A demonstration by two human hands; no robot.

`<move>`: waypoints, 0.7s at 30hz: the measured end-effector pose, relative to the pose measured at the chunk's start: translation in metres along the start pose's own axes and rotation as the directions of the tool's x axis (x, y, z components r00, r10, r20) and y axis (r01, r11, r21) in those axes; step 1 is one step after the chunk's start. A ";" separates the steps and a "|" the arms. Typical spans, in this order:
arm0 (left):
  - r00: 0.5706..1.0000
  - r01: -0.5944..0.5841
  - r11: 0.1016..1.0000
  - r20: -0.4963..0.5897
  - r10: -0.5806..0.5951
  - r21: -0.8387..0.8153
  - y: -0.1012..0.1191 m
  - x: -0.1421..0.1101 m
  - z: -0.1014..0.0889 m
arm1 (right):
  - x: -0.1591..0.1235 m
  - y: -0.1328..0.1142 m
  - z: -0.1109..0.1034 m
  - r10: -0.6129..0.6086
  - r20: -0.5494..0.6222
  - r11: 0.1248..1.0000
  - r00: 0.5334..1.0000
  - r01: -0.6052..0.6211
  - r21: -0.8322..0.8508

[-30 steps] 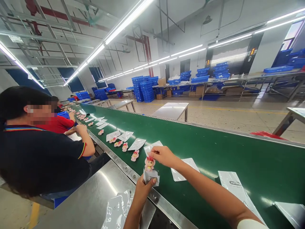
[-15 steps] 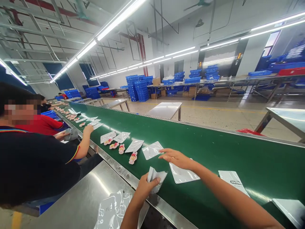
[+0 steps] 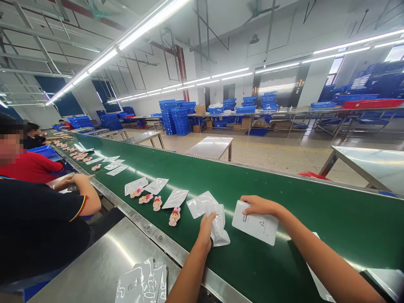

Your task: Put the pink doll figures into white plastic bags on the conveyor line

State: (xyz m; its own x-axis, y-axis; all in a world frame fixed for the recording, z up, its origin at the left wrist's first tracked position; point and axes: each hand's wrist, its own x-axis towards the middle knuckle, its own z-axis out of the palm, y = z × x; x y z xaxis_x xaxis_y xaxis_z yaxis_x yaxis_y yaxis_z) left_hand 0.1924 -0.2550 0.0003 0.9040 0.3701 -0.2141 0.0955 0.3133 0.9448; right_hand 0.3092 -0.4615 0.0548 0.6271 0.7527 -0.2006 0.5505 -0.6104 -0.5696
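My left hand [image 3: 206, 230] is closed on a crumpled white plastic pouch [image 3: 220, 227] over the green conveyor belt. In my right hand [image 3: 257, 205] is a flat white pouch [image 3: 255, 224] with small dark print, gripped at its upper edge and lifted at a tilt. Another white pouch [image 3: 198, 203] lies on the belt just behind the left hand's pouch. To the left, a pink figure with rabbit ears [image 3: 174, 216] rests on the belt beside a white pouch [image 3: 175, 198]. Several more such figures [image 3: 145, 198] and pouches lie farther along.
The green belt [image 3: 303, 210] runs across, edged by a metal rail. A pile of white pouches [image 3: 139, 282] sits on the steel table [image 3: 91, 265] at lower left. A co-worker in a dark shirt [image 3: 41, 227] sits at left. Steel tables [image 3: 211, 147] stand beyond the belt.
My right hand has taken hold of a white pouch and raised it from the belt. My left hand has moved forward and right with its pouch. The co-worker's arm has drawn back from the belt.
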 end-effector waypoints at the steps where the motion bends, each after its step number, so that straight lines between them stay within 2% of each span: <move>1: 1.000 -0.023 1.000 0.012 0.023 -0.005 0.004 -0.003 0.002 | -0.011 -0.005 -0.009 -0.016 -0.048 0.995 0.999 0.020 0.094; 2: 0.998 -0.056 0.998 0.012 0.056 -0.003 0.010 -0.007 0.002 | -0.019 -0.012 -0.014 -0.031 -0.099 0.975 0.995 0.052 0.216; 4: 0.989 -0.143 0.989 0.022 0.143 -0.033 0.022 -0.015 -0.002 | -0.025 -0.032 -0.011 -0.045 -0.218 0.869 0.975 0.146 0.474; 6: 0.971 -0.179 0.972 0.132 0.199 -0.152 0.032 -0.024 -0.011 | -0.014 -0.057 0.009 -0.032 -0.319 0.737 0.947 0.238 0.632; 8: 0.947 -0.112 0.951 0.260 0.190 -0.287 0.037 -0.034 -0.025 | 0.012 -0.083 0.039 -0.030 -0.373 0.651 0.927 0.302 0.697; 9: 0.951 -0.061 0.945 0.269 0.153 -0.323 0.039 -0.039 -0.033 | 0.028 -0.095 0.054 -0.041 -0.386 0.633 0.921 0.323 0.703; 10: 0.971 -0.021 0.943 0.218 0.099 -0.332 0.040 -0.043 -0.043 | 0.044 -0.106 0.067 -0.061 -0.382 0.644 0.922 0.328 0.691; 12: 1.000 -0.013 0.942 -0.028 0.004 -0.336 0.041 -0.050 -0.064 | 0.077 -0.122 0.086 -0.085 -0.298 0.730 0.951 0.263 0.631; 14: 0.963 -0.058 0.938 -0.267 -0.037 -0.340 0.043 -0.056 -0.085 | 0.106 -0.133 0.095 -0.055 -0.188 0.813 0.981 0.153 0.562; 15: 0.939 -0.085 0.938 -0.341 -0.037 -0.336 0.043 -0.059 -0.095 | 0.119 -0.136 0.097 -0.024 -0.146 0.839 0.989 0.100 0.534; 18: 0.908 -0.103 0.954 -0.418 -0.025 -0.281 0.041 -0.068 -0.114 | 0.144 -0.141 0.101 0.037 -0.089 0.877 0.995 0.010 0.480; 21: 0.943 -0.096 0.981 -0.330 0.035 -0.168 0.036 -0.074 -0.117 | 0.148 -0.144 0.105 0.008 -0.047 0.893 0.999 0.014 0.449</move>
State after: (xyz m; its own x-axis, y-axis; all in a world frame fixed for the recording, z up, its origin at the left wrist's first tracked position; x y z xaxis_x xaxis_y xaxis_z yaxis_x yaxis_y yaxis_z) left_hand 0.0800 -0.1688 0.0207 0.7186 0.6488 -0.2505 -0.0629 0.4193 0.9057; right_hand 0.2648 -0.2360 0.0233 0.6564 0.7357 -0.1672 0.2534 -0.4237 -0.8696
